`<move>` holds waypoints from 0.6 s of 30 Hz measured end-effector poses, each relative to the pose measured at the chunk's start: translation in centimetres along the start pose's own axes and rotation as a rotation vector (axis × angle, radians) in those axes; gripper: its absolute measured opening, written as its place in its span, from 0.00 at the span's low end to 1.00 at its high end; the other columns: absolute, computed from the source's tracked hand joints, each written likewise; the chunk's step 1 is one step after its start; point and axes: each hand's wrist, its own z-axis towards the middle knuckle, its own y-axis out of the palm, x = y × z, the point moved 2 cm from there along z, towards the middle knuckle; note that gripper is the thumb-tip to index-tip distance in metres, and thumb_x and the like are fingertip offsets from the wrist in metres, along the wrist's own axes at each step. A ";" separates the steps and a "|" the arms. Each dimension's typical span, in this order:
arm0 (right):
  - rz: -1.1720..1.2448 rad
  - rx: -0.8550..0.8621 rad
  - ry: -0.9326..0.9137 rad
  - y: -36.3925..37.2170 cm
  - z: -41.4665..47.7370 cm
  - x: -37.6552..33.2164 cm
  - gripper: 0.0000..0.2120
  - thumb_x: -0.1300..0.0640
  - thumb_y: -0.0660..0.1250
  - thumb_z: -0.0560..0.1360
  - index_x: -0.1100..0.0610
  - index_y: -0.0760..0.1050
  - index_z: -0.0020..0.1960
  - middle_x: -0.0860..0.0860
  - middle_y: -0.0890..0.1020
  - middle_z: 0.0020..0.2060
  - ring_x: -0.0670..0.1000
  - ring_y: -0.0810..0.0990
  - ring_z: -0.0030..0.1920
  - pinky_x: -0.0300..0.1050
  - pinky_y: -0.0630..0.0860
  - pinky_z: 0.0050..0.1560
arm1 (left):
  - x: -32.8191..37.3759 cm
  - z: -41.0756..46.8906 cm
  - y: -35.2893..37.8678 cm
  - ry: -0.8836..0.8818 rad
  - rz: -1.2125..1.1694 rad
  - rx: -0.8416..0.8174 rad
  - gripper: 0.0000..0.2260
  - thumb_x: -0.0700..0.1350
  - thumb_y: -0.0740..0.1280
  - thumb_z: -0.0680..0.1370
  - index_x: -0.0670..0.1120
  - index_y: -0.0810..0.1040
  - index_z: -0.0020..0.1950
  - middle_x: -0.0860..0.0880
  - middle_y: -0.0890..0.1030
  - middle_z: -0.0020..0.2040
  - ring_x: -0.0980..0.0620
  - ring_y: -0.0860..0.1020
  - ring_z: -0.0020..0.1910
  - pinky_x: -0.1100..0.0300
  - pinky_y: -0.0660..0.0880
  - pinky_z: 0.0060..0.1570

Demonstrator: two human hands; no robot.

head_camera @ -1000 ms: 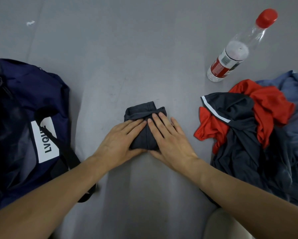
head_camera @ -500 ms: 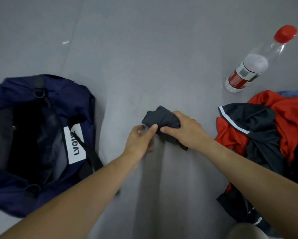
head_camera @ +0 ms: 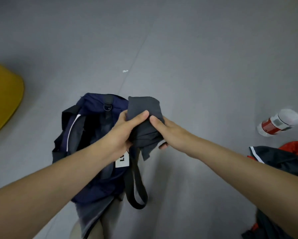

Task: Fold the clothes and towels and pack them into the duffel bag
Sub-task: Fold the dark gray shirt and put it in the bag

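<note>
A folded dark grey garment [head_camera: 144, 107] is held in the air by both hands, just over the right edge of the open navy duffel bag [head_camera: 91, 135]. My left hand [head_camera: 125, 130] grips its left side with the thumb on top. My right hand [head_camera: 163, 131] grips its right side, fingers curled underneath. A loose corner of the cloth hangs below the hands. The bag lies on the grey floor with its mouth open, a white label and a black strap [head_camera: 136, 187] showing. A pile of dark and red clothes [head_camera: 282, 163] lies at the right edge.
A clear plastic bottle with a red-and-white label [head_camera: 279, 122] lies on the floor at the right. A yellow object [head_camera: 3, 97] sits at the left edge. Grey floor stretches beyond the bag.
Both hands lifted the folded grey garment off the floor and carried it left over the bag. The view swung left, so the bag is now central and the clothes pile is at the edge.
</note>
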 end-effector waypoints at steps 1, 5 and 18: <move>-0.013 0.010 -0.017 1.4 1.0 -1.0 0.22 0.33 0.52 0.80 0.40 0.67 0.69 0.40 0.79 0.60 0.44 0.80 0.58 0.42 0.78 0.50 | 0.3 -0.5 -1.7 0.017 -0.044 -0.002 0.30 0.51 0.76 0.75 0.46 0.70 0.73 0.44 0.81 0.65 0.46 0.80 0.63 0.46 0.76 0.64; -0.171 0.054 -0.068 8.7 6.1 -3.2 0.27 0.30 0.51 0.78 0.42 0.71 0.69 0.43 0.79 0.63 0.48 0.76 0.64 0.49 0.72 0.65 | 0.0 -1.8 -9.6 0.086 -0.174 -0.003 0.24 0.50 0.73 0.78 0.47 0.73 0.72 0.44 0.80 0.66 0.45 0.79 0.65 0.48 0.78 0.62; -0.709 0.379 0.177 17.8 9.2 11.7 0.31 0.47 0.62 0.81 0.40 0.52 0.80 0.53 0.54 0.79 0.58 0.63 0.73 0.52 0.64 0.72 | -5.8 2.4 -20.0 0.042 0.655 0.463 0.29 0.53 0.78 0.70 0.55 0.70 0.67 0.61 0.77 0.50 0.57 0.77 0.50 0.63 0.72 0.48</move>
